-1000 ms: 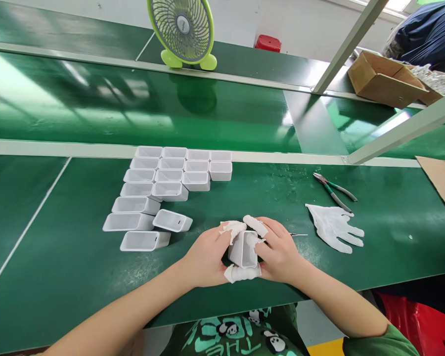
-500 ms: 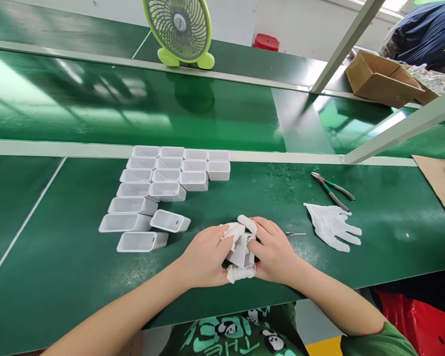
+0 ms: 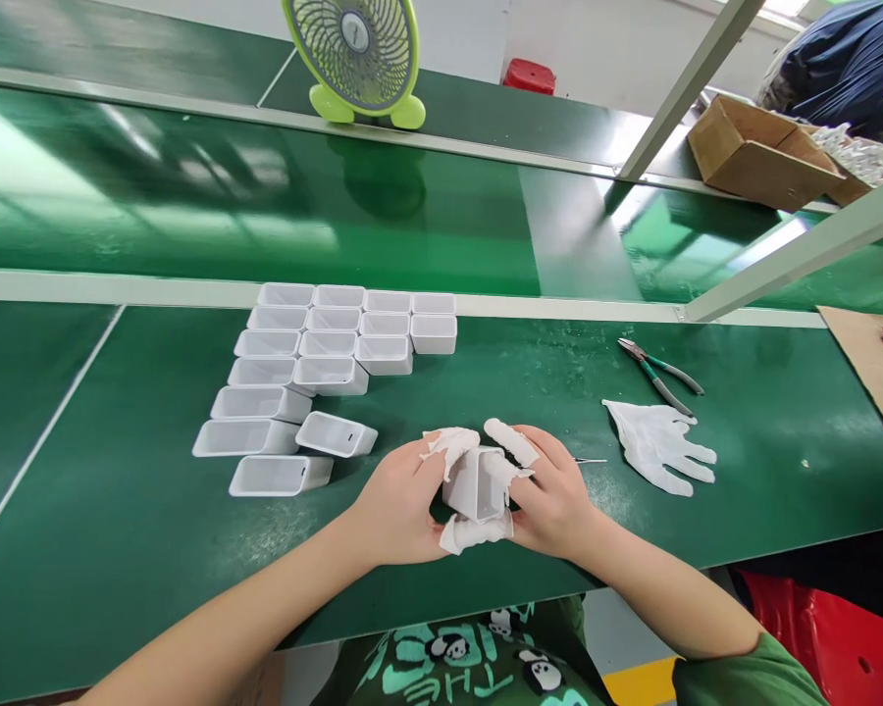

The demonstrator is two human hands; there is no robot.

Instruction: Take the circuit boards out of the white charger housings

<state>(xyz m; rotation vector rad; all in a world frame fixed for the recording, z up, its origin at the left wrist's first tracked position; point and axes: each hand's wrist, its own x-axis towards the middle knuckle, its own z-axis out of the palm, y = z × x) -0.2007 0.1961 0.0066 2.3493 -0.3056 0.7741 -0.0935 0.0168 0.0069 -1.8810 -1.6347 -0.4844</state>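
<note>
Between my two hands, near the table's front edge, is a white plastic box [image 3: 478, 485]. My left hand [image 3: 404, 500] grips its left side, and my right hand [image 3: 551, 495] grips its right side. White coverings wrap several fingertips of both hands. To the left, white open boxes [image 3: 328, 374] stand in close rows on the green table [image 3: 154, 549]. Two more boxes [image 3: 337, 434] [image 3: 280, 476] lie at the near end of the rows. A thin metal tool [image 3: 590, 461] shows partly beside my right hand.
Pliers [image 3: 658, 375] with green handles and a white glove [image 3: 660, 446] lie to the right. Behind are a pale rail [image 3: 574, 310], a green fan [image 3: 354, 54], slanted posts [image 3: 688, 93] and a cardboard box [image 3: 761, 152] near a person in dark blue. A red stool [image 3: 828, 637] stands lower right.
The box between my hands has turned, so more of its sides and its end show. The fingers of both hands have shifted a little around it.
</note>
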